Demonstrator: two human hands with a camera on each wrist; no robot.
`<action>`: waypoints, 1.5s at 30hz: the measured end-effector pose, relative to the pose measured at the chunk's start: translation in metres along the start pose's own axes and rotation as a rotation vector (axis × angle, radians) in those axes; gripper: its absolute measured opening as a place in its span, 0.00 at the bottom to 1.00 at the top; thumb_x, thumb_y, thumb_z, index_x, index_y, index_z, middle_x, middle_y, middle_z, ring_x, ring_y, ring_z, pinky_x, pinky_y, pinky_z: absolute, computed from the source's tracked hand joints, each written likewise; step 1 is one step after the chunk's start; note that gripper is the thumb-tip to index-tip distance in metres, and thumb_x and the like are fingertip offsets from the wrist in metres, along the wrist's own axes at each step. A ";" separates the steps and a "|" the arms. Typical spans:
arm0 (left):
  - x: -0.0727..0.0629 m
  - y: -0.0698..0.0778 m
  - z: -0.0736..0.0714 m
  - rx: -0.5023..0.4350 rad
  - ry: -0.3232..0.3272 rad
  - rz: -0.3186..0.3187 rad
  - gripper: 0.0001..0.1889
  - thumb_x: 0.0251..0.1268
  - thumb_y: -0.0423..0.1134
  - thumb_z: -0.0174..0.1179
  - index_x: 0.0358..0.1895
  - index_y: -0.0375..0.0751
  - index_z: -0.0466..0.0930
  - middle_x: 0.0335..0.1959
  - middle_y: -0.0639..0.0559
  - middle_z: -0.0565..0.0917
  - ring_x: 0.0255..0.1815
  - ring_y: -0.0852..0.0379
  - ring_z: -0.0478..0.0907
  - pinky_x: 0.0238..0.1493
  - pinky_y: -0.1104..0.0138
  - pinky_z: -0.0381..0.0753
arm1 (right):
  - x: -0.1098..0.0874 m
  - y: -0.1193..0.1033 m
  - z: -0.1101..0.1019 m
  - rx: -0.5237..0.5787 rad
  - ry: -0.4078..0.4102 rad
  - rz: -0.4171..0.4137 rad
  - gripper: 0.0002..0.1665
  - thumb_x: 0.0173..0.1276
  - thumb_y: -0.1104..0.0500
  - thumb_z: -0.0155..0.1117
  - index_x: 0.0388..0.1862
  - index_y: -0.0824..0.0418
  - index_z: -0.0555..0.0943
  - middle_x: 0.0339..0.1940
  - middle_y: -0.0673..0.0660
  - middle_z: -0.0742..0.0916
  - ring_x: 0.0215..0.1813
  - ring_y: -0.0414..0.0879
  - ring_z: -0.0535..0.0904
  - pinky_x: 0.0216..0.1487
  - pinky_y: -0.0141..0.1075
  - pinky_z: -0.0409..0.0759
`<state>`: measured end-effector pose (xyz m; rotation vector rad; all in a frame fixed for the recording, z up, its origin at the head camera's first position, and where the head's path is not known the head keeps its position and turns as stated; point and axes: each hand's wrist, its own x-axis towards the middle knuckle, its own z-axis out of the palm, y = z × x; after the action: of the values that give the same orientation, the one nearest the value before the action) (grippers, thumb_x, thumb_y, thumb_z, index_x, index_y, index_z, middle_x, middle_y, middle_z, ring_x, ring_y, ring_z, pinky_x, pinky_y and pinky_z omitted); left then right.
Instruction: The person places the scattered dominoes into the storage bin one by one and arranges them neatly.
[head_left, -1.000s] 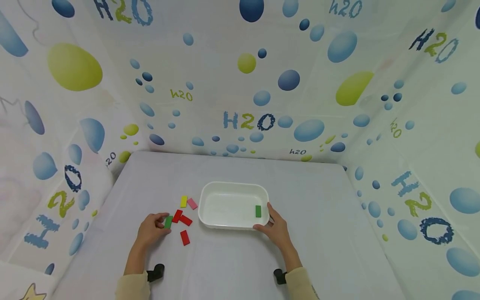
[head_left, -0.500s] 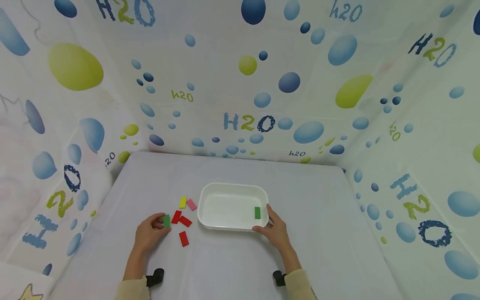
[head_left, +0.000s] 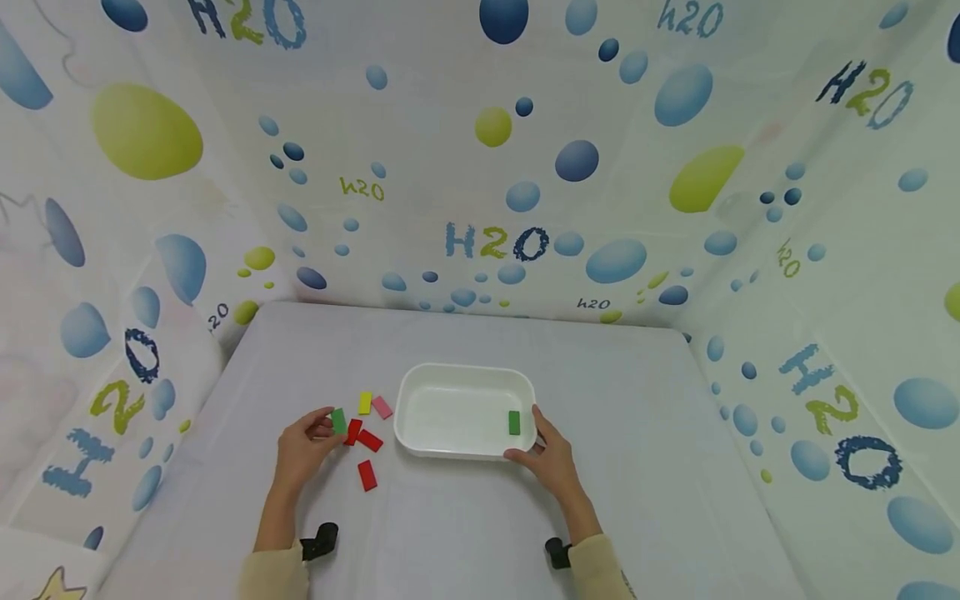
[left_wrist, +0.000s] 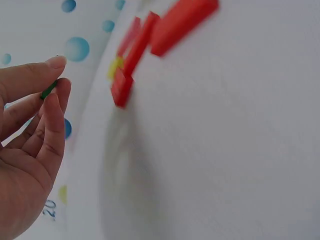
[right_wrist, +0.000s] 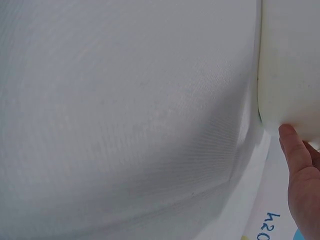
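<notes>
Okay, the green domino-type block (head_left: 339, 422) was in the left hand (head_left: 303, 450), left of the white tray (head_left: 450, 412), lifted off the table per the left wrist view. Thumb and fingertips were clamped on it; the other fingers lay loosely bent.

Handling, my read: light, rigid, probably painted wood or plastic, hard to damage. Smooth faces might have slid a bit under dry fingers. Best hold: pinch across opposite edges, near mid-length, so it wouldn't pivot.

Right hand (head_left: 553, 462) held the tray's near right corner, thumb at the near side, fingers against the right end, thumb and fingers parted round the corner. Tray looked like thin glossy plastic: stiff, light, likely to skate on cloth if bumped. The rim at a corner seemed the right place to steady it.

A second green block (head_left: 514, 423) lay inside, near the right end. Three red blocks (head_left: 370, 440), a yellow block (head_left: 365, 403) and a pink block (head_left: 382, 407) lay outside, left of the tray.

Writing: "H2O" and "h2O" repeated over the backdrop (head_left: 420, 183). No brand or label readable on blocks or tray.
</notes>
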<state>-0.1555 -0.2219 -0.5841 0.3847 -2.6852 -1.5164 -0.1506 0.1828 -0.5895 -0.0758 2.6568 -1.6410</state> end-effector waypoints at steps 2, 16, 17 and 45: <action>0.001 0.011 0.002 -0.026 -0.010 0.017 0.27 0.61 0.34 0.66 0.65 0.35 0.72 0.48 0.39 0.78 0.47 0.48 0.77 0.35 0.83 0.74 | 0.000 -0.001 0.000 0.005 0.003 -0.005 0.61 0.50 0.50 0.78 0.77 0.63 0.56 0.75 0.65 0.66 0.71 0.61 0.69 0.60 0.38 0.76; 0.010 0.087 0.056 -0.155 -0.149 0.185 0.28 0.54 0.30 0.70 0.62 0.36 0.76 0.46 0.40 0.81 0.43 0.50 0.80 0.40 0.79 0.76 | 0.002 -0.002 -0.003 0.005 -0.005 0.027 0.63 0.47 0.47 0.79 0.78 0.60 0.56 0.77 0.62 0.65 0.73 0.58 0.67 0.62 0.36 0.75; 0.010 0.091 0.062 -0.156 -0.155 0.198 0.28 0.53 0.30 0.70 0.61 0.36 0.77 0.45 0.41 0.81 0.42 0.51 0.80 0.39 0.79 0.77 | 0.002 -0.002 -0.003 0.006 -0.004 0.025 0.63 0.47 0.47 0.79 0.78 0.60 0.56 0.76 0.62 0.65 0.73 0.58 0.67 0.61 0.36 0.75; 0.016 0.130 0.195 0.059 -0.411 0.335 0.25 0.44 0.23 0.69 0.52 0.26 0.80 0.34 0.41 0.84 0.34 0.52 0.80 0.40 0.61 0.81 | 0.001 -0.006 -0.004 0.024 -0.013 0.002 0.61 0.50 0.50 0.78 0.77 0.65 0.56 0.76 0.65 0.64 0.73 0.61 0.67 0.61 0.37 0.76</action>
<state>-0.2260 0.0018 -0.5776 -0.4054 -2.8902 -1.5516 -0.1518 0.1837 -0.5824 -0.0830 2.6263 -1.6655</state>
